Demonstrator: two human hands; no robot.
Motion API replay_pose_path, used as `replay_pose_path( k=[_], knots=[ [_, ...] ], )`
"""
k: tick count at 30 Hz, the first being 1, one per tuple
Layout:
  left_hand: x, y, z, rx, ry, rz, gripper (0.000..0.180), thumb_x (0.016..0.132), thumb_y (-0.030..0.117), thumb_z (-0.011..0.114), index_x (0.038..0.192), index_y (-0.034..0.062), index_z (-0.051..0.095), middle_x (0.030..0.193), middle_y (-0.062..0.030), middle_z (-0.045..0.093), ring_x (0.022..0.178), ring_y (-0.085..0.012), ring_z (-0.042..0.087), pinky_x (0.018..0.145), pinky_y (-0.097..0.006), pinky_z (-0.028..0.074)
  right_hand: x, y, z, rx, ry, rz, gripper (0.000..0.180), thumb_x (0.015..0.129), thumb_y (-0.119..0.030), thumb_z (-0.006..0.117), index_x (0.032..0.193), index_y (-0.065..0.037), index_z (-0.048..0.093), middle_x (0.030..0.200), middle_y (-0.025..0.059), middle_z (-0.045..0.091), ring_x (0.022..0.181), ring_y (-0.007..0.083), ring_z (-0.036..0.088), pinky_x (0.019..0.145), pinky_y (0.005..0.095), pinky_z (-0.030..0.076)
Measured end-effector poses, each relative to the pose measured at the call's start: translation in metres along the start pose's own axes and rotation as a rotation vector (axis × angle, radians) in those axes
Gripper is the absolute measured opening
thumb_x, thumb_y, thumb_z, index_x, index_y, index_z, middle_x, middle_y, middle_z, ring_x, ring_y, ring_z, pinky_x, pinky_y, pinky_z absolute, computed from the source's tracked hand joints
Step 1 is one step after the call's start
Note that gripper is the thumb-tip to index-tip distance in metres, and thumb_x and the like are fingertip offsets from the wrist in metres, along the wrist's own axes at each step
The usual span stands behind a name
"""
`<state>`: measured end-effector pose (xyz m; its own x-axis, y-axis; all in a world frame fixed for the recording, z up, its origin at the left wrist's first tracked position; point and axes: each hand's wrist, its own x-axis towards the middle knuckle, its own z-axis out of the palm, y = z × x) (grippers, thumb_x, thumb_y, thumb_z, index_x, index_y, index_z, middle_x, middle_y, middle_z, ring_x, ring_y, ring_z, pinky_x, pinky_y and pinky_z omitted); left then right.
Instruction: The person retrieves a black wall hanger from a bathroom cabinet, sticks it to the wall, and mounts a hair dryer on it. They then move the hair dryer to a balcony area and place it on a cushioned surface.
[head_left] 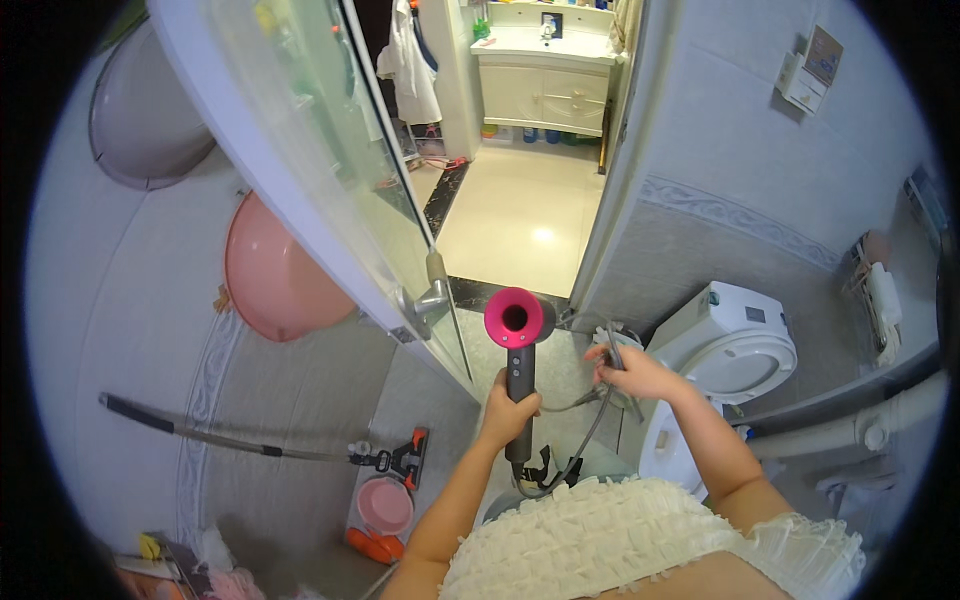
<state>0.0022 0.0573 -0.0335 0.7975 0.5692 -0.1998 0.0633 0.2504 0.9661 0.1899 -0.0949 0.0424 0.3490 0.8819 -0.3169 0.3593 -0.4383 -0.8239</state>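
A hair dryer (519,374) with a grey handle and a bright pink ring around its round opening stands upright in front of me. My left hand (505,412) is wrapped around its handle, the thumb across the front. From the handle's bottom a grey power cord (590,437) loops up to the right. My right hand (637,374) has its fingers closed on this cord, to the right of the dryer. Some of the cord hangs in loops beside and behind the right hand, and its far end is hard to make out.
A white-framed glass door (330,200) stands open on the left, its metal handle (430,300) near the dryer. On the right is a toilet (735,365) with its lid down. A floor mop or vacuum head (405,458) and a pink basin (385,505) lie at lower left.
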Motion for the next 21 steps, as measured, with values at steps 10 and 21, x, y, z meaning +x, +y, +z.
replay_pose_path(
  k=[10, 21],
  knots=[
    [0.159, 0.062, 0.022, -0.109, -0.051, 0.06, 0.033, 0.073, 0.008, 0.065, 0.098, -0.0018, 0.046, 0.073, -0.0081, 0.057, 0.057, -0.0157, 0.057, 0.054, -0.029, 0.048, 0.098, 0.032, -0.076, 0.31, 0.131, 0.057, 0.031, 0.091, -0.027, 0.053, 0.107, -0.002, 0.055, 0.076, 0.0017, 0.055, 0.069, 0.0088, 0.052, 0.065, 0.0259, 0.044],
    [0.358, 0.151, 0.047, -0.051, 0.081, 0.283, 0.028, 0.072, 0.003, 0.061, 0.097, 0.0015, 0.048, 0.072, -0.0048, 0.055, 0.06, -0.013, 0.055, 0.056, -0.027, 0.045, 0.26, 0.012, -0.221, 0.364, 0.163, -0.174, 0.023, 0.091, -0.019, 0.054, 0.106, -0.002, 0.056, 0.099, 0.0047, 0.06, 0.094, 0.0119, 0.054, 0.084, 0.0273, 0.043]
  ],
)
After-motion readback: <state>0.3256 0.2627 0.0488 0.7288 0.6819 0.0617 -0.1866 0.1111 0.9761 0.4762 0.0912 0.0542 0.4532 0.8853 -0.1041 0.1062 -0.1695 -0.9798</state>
